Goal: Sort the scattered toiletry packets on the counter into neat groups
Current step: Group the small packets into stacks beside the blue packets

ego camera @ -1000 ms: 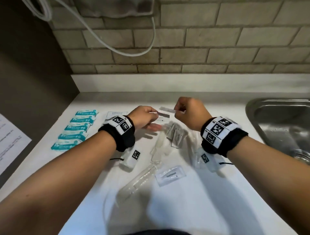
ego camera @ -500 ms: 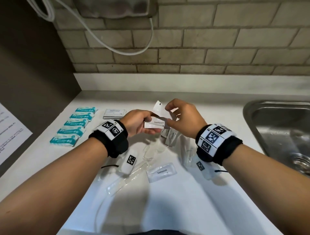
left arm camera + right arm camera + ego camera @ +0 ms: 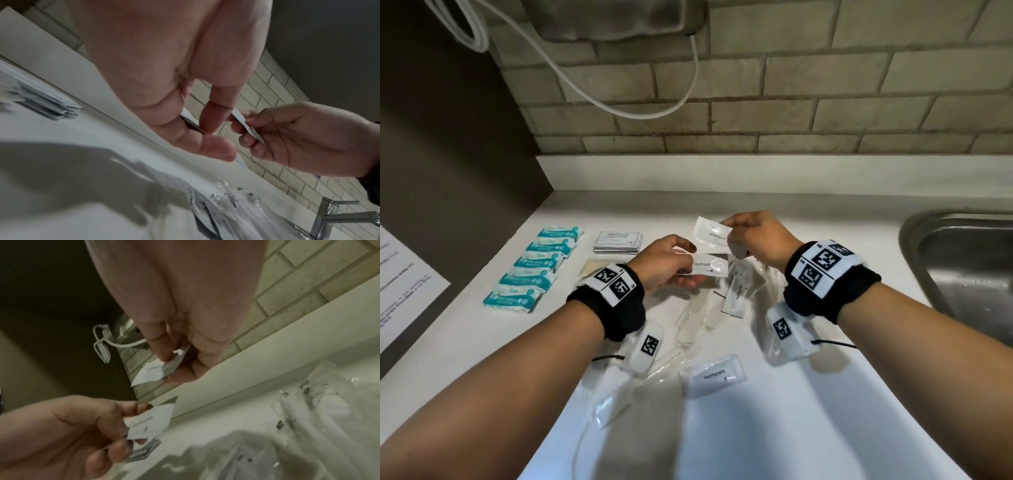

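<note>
Both hands hover above the white counter (image 3: 774,428). My left hand (image 3: 671,263) pinches a white toothpaste packet (image 3: 710,269) level, seen too as the lower toothpaste packet (image 3: 150,420). My right hand (image 3: 753,233) pinches a second toothpaste packet (image 3: 710,233) just above it, seen too as the upper toothpaste packet (image 3: 152,371). Under the hands lie clear toothbrush sleeves (image 3: 698,315) and more white packets (image 3: 736,294). Another toothpaste packet (image 3: 714,375) lies nearer to me. Teal packets (image 3: 534,269) stand in a neat row at the left, beside a stack of shampoo sachets (image 3: 618,241).
A steel sink (image 3: 969,270) takes up the right side, with its tap (image 3: 337,217) visible in the left wrist view. A brick wall (image 3: 756,102) with a hanging white cable (image 3: 619,106) backs the counter. A dark panel and a paper sheet (image 3: 404,287) are at the left.
My right hand has raised its packet from touching the left hand's packet to a little above it, turned face up. The left hand keeps its packet in place.
</note>
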A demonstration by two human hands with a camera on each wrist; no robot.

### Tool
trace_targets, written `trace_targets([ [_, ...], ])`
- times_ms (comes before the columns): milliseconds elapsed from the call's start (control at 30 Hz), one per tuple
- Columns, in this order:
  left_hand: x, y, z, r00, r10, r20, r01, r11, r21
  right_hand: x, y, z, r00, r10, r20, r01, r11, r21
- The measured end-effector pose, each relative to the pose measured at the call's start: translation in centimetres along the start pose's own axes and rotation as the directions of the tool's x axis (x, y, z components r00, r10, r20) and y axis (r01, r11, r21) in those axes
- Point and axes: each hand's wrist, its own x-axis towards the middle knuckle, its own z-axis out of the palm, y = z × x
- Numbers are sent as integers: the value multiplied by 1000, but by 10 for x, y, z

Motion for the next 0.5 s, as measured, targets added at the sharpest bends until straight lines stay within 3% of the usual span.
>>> trace_targets([
  [100,0,1,-4,1000,2,-9,-1,999,39,2,2,0,1000,8,23,-7,1000,-28],
  [300,13,-7,-14,999,5,36,-8,997,72,9,-11,-12,996,-13,-83,6,996,-85],
  [500,16,-11,-15,998,13,60,-16,998,58,2,-25,-21,998,-26,-50,18,989,-145],
])
